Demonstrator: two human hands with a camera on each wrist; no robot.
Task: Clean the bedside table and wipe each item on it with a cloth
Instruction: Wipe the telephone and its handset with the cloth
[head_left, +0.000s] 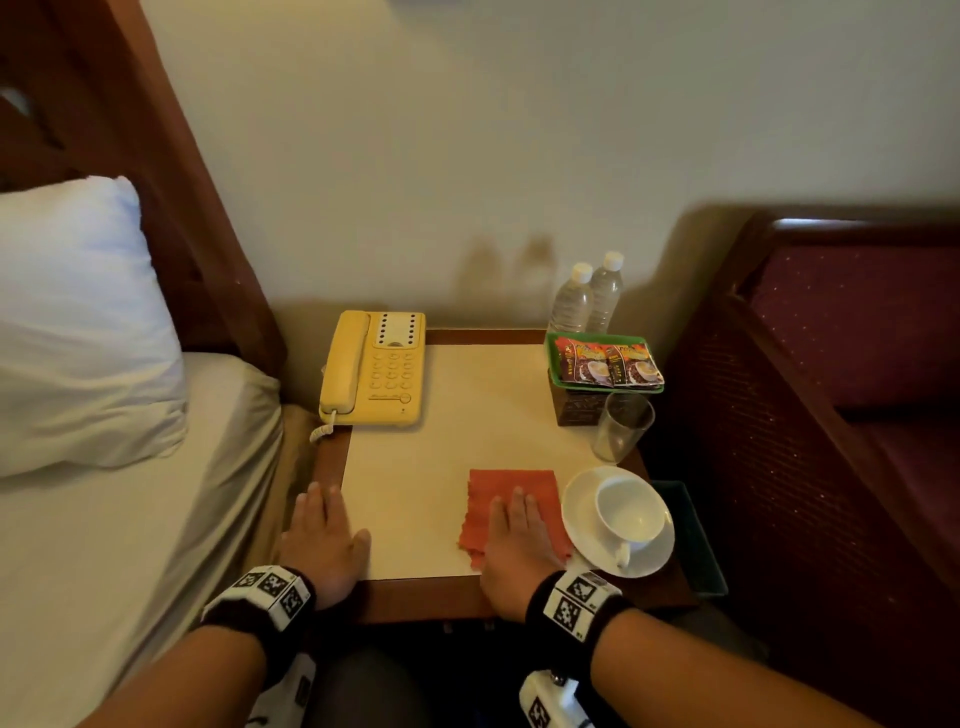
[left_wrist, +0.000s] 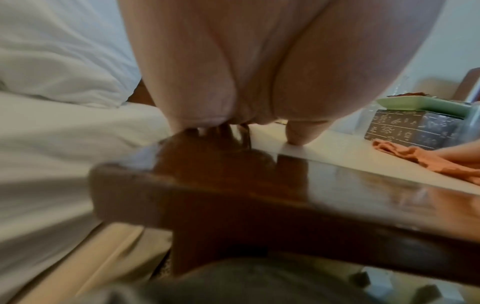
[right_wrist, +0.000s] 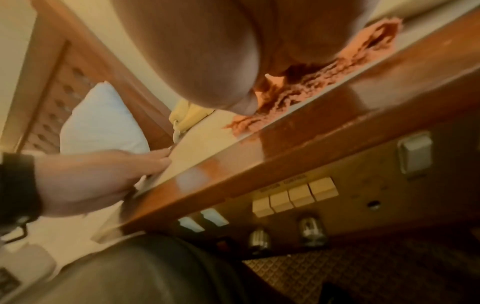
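Note:
An orange cloth lies flat on the bedside table, near its front edge. My right hand presses flat on the cloth with straight fingers. My left hand rests flat on the table's front left corner, fingers straight, holding nothing. A yellow telephone sits at the back left. At the right stand a white cup on a saucer, an empty glass, a green tray of coffee sachets on a dark box, and two water bottles. The cloth shows under my palm in the right wrist view.
A bed with a white pillow and wooden headboard lies close on the left. A dark red upholstered bench stands to the right. The table front carries switches. A dark bin sits beside the table's right edge.

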